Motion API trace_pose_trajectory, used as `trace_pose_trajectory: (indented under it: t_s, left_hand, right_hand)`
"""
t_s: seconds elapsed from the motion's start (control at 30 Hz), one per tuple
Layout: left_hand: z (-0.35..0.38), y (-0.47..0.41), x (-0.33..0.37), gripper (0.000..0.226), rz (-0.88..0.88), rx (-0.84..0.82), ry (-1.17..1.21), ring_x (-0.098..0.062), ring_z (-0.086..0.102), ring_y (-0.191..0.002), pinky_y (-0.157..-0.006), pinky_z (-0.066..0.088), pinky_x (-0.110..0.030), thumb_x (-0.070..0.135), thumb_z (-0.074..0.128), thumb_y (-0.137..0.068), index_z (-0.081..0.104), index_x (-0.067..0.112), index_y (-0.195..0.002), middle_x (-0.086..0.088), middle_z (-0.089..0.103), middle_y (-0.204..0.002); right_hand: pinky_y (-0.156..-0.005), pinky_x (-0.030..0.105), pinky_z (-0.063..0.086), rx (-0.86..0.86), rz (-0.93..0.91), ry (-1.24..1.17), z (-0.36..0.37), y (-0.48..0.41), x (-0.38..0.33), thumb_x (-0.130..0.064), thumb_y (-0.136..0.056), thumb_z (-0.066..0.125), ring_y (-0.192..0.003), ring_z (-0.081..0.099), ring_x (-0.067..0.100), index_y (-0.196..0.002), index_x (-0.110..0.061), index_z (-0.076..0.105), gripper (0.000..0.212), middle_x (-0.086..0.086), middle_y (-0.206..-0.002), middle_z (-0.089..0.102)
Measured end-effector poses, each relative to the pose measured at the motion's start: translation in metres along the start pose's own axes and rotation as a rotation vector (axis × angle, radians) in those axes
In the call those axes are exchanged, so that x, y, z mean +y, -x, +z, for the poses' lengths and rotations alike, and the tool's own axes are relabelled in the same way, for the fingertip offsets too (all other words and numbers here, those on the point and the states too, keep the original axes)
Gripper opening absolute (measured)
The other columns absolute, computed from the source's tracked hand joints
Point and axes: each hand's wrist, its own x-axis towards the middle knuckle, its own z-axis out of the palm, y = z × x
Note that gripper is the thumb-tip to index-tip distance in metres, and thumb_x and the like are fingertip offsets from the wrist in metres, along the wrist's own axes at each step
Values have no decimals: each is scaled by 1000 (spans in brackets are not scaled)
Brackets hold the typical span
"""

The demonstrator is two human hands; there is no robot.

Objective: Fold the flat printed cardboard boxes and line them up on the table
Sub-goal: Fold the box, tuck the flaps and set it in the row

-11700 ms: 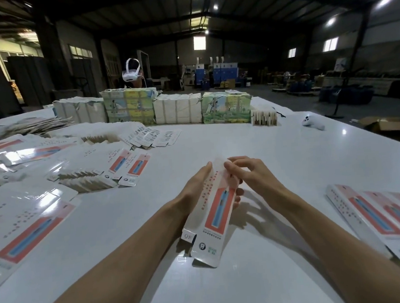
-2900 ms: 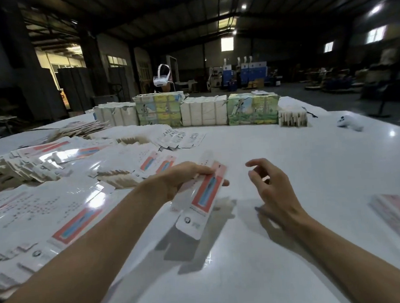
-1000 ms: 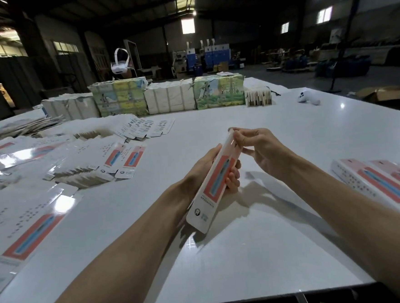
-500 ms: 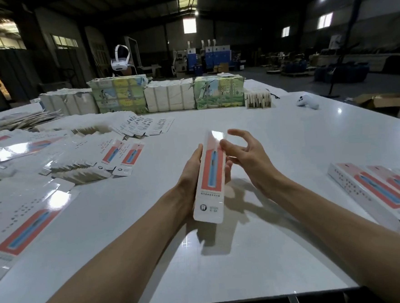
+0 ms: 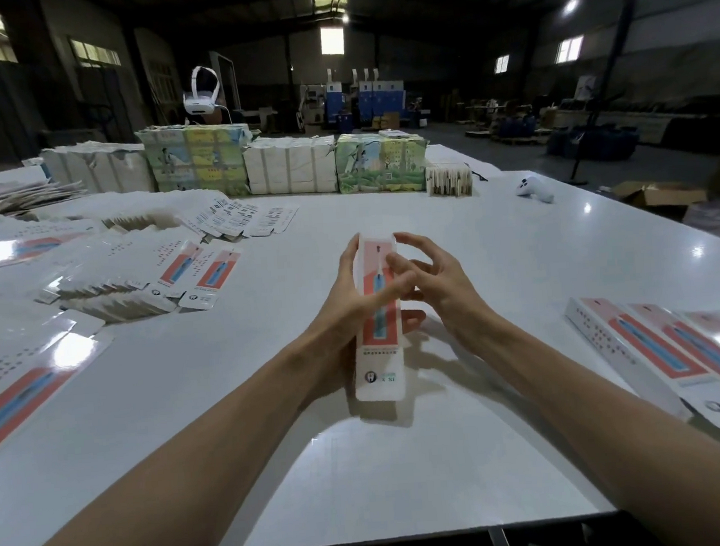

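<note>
Left hand [image 5: 339, 317] grips folded printed box [image 5: 379, 359] (thumb across front); right hand [image 5: 435, 280] spread, thumb touching it. Finished boxes [image 5: 653, 350] 3 o'clock, flat blanks [image 5: 108, 286] 9 o'clock, table edge [image 5: 410, 534] 6.

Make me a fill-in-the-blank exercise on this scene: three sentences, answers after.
The left hand grips a long printed box above the table, while the ____ hand lays its thumb on the box's front. The folded boxes lie side by side on the person's ____ side. The flat boxes are heaped on the person's ____ side.
Missing words: right; right; left.
</note>
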Motion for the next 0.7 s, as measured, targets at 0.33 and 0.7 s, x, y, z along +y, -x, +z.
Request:
trace_pose_trajectory:
  t_s: [0.33,0.7]
  left_hand:
    - [-9,-7,6,106,-97,-3,-211,-18,76,-73,-60,58,-23,23,82,-63,25,35,-151,-12,65,-108]
    - [1,5,10,104,-86,-92,-196,-33,75,-104,-86,65,-46,21,86,-68,25,38,-151,-15,63,-125]
  right_hand:
    - [-67,34,63,-93,84,-29,1,0,2,-38,-98,73,-87,79,29,-116,-20,66,26,8,-100,77]
    - [-76,31,61,107,131,-107,-9,-14,6,-23,-108,56,-98,76,28,-127,-7,67,28,13,-106,77]
